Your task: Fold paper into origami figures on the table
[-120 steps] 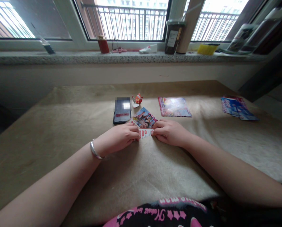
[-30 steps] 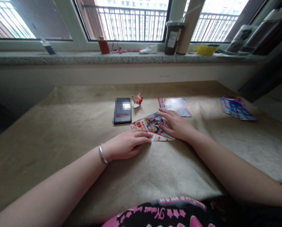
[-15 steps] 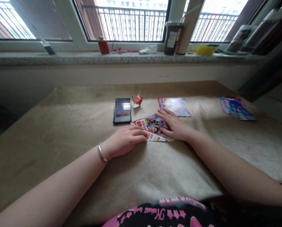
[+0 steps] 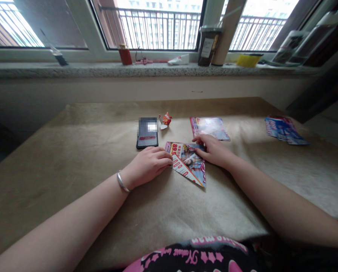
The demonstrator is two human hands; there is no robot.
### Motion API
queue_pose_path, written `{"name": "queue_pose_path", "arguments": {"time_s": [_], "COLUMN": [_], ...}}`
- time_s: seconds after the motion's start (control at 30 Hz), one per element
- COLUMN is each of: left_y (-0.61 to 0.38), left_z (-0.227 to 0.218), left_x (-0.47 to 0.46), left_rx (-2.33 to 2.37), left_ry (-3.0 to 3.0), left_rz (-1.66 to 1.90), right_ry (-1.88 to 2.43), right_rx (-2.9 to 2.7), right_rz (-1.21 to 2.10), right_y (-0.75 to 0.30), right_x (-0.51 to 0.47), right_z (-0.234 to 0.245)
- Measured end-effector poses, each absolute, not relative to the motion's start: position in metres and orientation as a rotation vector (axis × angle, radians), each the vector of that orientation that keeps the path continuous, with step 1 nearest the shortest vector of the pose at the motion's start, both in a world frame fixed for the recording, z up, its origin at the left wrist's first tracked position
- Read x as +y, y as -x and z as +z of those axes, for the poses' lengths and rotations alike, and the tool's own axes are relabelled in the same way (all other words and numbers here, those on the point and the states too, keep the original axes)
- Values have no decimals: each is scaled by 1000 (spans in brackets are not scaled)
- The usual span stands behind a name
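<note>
A colourful printed flyer (image 4: 190, 155), folded into a triangle with one long slanting edge, lies between my two hands on the table. At its left corner, my left hand (image 4: 148, 166) has its fingers bent together on the paper's edge; the thumb is hidden. My right hand (image 4: 214, 151) is at the upper right edge of the flyer, thumb against the paper and fingers curled, so it grips that edge. Just beyond my left hand lies a dark phone (image 4: 147, 138), its screen partly blurred. Right beside the phone stands a small red folded-paper figure (image 4: 165, 120).
A second flyer (image 4: 211, 126) lies flat behind my right hand. Several blue and pink flyers (image 4: 284, 130) are piled at the table's right. Behind the table (image 4: 72, 151), a stone windowsill (image 4: 157, 71) bears a red container (image 4: 125, 55), a dark jar (image 4: 208, 47) and a yellow object (image 4: 248, 60).
The folded flyer has turned clockwise, its right-hand point now facing down toward me. My right hand has gone from lying flat on it to gripping its edge; my left hand moved slightly left.
</note>
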State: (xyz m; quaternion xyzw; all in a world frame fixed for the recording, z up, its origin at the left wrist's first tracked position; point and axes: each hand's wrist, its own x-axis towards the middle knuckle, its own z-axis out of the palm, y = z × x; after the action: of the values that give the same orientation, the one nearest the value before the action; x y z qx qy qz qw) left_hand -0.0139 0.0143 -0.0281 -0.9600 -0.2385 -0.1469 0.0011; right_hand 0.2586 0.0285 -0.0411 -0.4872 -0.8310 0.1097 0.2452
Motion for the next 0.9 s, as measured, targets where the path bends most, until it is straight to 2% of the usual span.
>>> {"name": "queue_pose_path", "arguments": {"time_s": [0.3, 0.57, 0.7, 0.9], "left_y": [14, 15, 14, 13], "left_z": [-30, -30, -27, -25], "left_x": [14, 13, 12, 11], "left_rx": [-828, -863, -865, -860], "left_ry": [2967, 2919, 2929, 2959], "left_rz": [-484, -507, -522, -505], "right_ry": [1234, 1400, 1442, 1447], "right_rx": [-2134, -1827, -1727, -1837], "right_rz": [754, 624, 673, 683], "right_y": [-259, -255, -255, -253], "right_x": [32, 33, 32, 30], "right_z": [-44, -46, -46, -43]}}
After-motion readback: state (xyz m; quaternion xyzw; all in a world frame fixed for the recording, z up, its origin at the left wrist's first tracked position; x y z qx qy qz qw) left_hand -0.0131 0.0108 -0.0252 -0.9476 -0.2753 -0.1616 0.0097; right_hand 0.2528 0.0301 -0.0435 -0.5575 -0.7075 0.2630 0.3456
